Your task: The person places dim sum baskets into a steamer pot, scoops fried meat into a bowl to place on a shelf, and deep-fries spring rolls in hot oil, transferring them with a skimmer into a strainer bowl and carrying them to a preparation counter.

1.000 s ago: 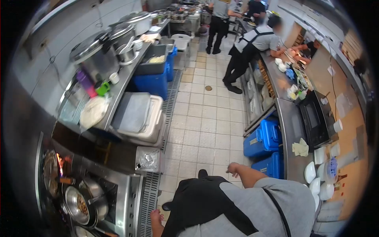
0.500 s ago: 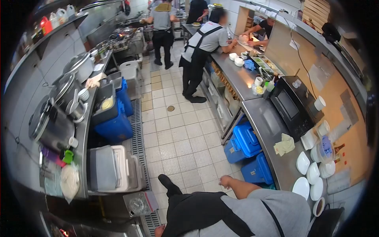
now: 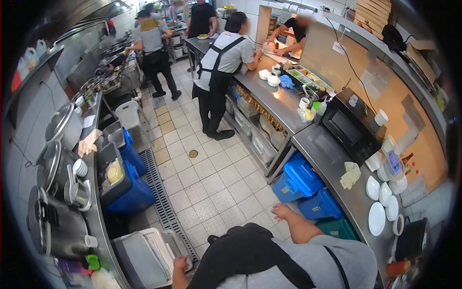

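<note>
My left hand (image 3: 180, 263) hangs low on the left, empty, its fingers loosely bent. In this view it overlaps the edge of the pale plastic tubs (image 3: 166, 255) beside the left counter. My right hand (image 3: 281, 211) is held out over the tiled floor (image 3: 211, 185), fingers slightly apart and nothing in them. Nearest to it is a blue lidded bin (image 3: 320, 202) under the right counter. Another blue bin (image 3: 297, 178) stands just beyond. My dark apron (image 3: 245, 255) covers the bottom middle of the view.
Large lidded pots (image 3: 55, 224) line the left counter, near a grey tub (image 3: 115, 168) on blue bins. A microwave (image 3: 351, 127) and white plates (image 3: 377, 219) occupy the right counter (image 3: 320, 154). A person in an apron (image 3: 224, 67) leans at the worktop ahead; others work farther back.
The view has shifted forward and turned right. My left hand has come up into fuller view beside the tubs. My right hand stays forward, and a green bin now shows below the right counter.
</note>
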{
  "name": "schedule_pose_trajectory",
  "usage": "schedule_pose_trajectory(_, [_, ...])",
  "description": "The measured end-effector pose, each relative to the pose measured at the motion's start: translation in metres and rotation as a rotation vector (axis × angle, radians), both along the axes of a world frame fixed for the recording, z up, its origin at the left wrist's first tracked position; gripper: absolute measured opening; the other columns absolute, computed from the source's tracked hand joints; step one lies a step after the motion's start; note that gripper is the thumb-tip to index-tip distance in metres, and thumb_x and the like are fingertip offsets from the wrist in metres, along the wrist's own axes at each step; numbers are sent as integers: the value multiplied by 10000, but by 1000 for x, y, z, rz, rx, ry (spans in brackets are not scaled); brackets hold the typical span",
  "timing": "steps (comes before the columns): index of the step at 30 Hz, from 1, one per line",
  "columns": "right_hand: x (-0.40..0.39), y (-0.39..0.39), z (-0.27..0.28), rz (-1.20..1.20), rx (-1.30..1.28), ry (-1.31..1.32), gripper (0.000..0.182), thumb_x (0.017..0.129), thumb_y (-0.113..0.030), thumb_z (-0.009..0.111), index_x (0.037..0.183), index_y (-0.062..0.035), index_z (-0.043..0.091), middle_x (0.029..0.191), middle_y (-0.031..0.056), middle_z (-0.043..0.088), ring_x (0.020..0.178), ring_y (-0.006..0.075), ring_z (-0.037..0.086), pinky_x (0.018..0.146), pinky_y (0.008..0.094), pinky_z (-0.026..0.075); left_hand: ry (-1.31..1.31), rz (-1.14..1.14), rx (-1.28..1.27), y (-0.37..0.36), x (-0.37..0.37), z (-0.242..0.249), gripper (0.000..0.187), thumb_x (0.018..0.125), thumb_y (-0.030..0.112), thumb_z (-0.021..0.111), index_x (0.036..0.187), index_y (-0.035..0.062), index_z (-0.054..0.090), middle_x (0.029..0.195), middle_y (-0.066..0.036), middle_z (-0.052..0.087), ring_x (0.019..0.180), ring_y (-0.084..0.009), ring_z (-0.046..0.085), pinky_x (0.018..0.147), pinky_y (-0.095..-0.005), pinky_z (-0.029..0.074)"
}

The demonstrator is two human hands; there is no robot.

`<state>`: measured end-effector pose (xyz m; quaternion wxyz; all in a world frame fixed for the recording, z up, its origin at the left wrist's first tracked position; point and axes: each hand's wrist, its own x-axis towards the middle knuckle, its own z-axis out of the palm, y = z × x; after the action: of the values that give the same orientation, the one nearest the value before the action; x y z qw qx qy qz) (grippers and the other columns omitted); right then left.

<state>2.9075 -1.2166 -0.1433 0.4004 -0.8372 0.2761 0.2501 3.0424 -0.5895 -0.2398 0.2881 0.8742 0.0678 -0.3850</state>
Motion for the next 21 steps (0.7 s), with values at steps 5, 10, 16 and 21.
schedule_pose_trajectory(5, [56,51,86,-493,258,5,366,805,-204,605,1105,-16,514,867,122,597,674,208,629,526,343,530,79,488,-257,-41,121,66,278,825,202,573,1037,24,549,902,-98,599,591,-257,580,461,-383,451])
schedule_pose_trajectory(10, [10,9,-20,-408,236,498,303,834,-228,568,1016,14,554,855,172,600,672,242,621,520,391,517,78,408,-305,-108,175,92,331,840,205,555,1118,32,505,978,-103,589,613,-237,576,514,-373,471])
schedule_pose_trajectory(16, [26,-41,-9,-543,129,527,313,843,-255,562,986,24,573,834,162,614,699,237,623,561,401,527,31,73,-270,-122,189,29,204,804,155,576,962,27,575,777,-93,593,499,-194,507,432,-327,433])
schedule_pose_trajectory(21, [112,-100,-66,-171,52,242,320,812,-213,597,1077,-38,563,843,148,597,743,273,626,547,392,537,-16,-596,47,-113,207,-3,175,811,158,557,938,42,592,793,-107,606,603,-226,557,512,-354,468])
